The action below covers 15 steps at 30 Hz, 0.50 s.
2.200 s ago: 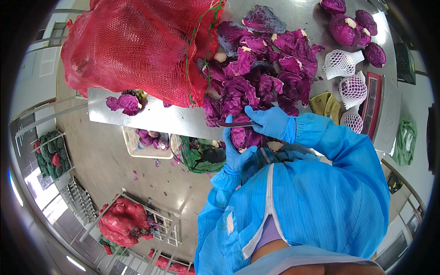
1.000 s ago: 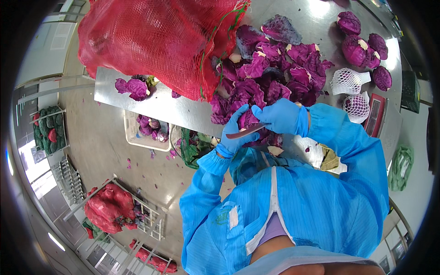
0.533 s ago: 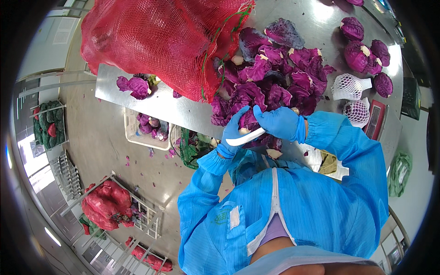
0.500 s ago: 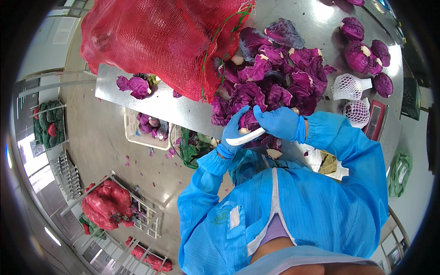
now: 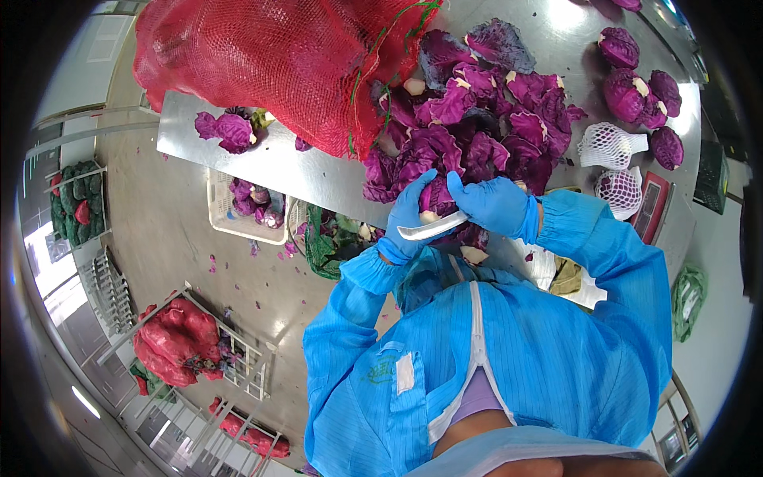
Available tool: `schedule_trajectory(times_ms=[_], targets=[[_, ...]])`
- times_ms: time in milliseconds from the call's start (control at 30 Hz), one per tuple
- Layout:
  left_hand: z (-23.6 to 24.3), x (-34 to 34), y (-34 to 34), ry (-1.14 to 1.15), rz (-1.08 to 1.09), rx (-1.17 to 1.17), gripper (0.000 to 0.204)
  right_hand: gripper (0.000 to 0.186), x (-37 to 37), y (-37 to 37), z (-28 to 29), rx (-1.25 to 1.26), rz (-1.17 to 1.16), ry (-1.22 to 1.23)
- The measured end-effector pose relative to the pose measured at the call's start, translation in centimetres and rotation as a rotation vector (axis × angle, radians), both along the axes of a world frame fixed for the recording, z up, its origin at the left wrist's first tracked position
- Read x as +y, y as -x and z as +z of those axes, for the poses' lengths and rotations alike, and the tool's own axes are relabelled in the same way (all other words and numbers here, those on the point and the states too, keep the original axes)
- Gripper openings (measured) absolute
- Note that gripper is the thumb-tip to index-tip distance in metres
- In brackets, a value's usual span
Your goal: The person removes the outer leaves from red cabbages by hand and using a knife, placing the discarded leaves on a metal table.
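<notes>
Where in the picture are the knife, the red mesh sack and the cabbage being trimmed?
knife (image 5: 429,228), head view, on the pale curved blade.
red mesh sack (image 5: 270,63), head view, on the bulging netting.
cabbage (image 5: 435,197), head view, on the purple leaf between both gloved hands.

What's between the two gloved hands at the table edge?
In the head view, a purple cabbage sits between left hand and right hand, with a pale knife blade crossing below it.
</notes>
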<state>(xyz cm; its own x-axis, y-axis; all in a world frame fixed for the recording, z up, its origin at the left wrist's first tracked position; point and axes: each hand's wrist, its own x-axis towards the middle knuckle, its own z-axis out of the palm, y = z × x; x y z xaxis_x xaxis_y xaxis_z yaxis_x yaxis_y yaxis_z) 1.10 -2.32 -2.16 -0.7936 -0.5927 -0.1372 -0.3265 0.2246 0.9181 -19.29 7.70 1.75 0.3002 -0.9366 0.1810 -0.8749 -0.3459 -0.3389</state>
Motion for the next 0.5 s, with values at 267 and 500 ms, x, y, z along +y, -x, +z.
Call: schedule_trajectory(times_ms=[267,500], targets=[[1.3,0.8,0.3,-0.120,0.063,0.001,0.093,0.053,-1.0,-0.1,0.1,-0.155,-0.067,0.059],[2.4,1.9,0.4,0.027,0.032,0.013,0.095,0.022,-5.8,6.2,-0.2,-0.330,-0.521,0.002]])
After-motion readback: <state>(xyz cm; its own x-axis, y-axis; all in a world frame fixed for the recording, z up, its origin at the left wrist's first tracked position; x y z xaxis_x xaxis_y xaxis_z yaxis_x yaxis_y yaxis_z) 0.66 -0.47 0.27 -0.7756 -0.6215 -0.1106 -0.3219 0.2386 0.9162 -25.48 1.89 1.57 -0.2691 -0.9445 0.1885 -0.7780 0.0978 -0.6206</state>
